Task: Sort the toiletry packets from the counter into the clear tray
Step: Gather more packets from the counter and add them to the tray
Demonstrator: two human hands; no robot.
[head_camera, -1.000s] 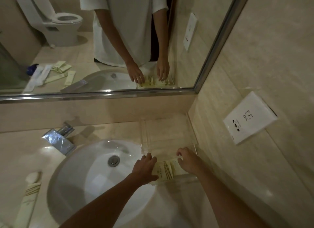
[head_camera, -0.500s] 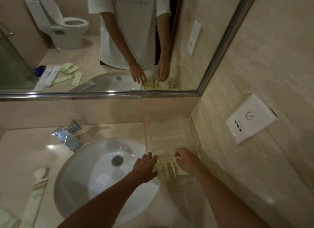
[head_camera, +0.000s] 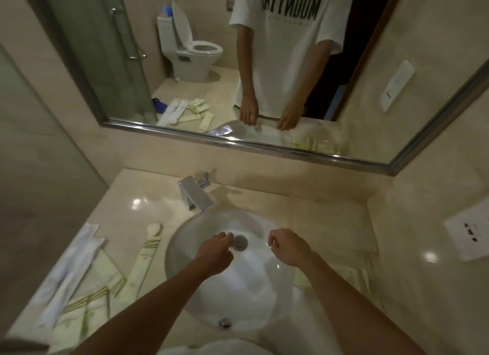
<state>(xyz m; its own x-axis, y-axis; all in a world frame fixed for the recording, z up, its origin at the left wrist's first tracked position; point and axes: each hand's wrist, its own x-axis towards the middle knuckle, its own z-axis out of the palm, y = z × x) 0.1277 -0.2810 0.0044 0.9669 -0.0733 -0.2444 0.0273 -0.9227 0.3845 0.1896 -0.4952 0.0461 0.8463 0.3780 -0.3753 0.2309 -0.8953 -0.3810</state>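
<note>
Both my hands hover over the white sink basin. My left hand (head_camera: 215,254) and my right hand (head_camera: 289,248) have loosely curled fingers and hold nothing. The clear tray (head_camera: 341,222) lies on the counter to the right of the sink, against the wall. Pale green packets (head_camera: 353,275) lie in its near end, to the right of my right forearm. On the counter to the left of the sink lies a loose heap of pale green packets (head_camera: 87,304), with a long green packet (head_camera: 144,259) and white wrapped packets (head_camera: 71,262).
A chrome tap (head_camera: 195,194) stands behind the sink (head_camera: 254,296). A small round soap (head_camera: 154,228) lies left of the basin. The mirror (head_camera: 238,76) runs along the back wall. A white socket plate (head_camera: 468,238) sits on the right wall.
Both hands have left the packets in the tray and moved left over the sink. The view has swung left, bringing the packets on the left counter into sight.
</note>
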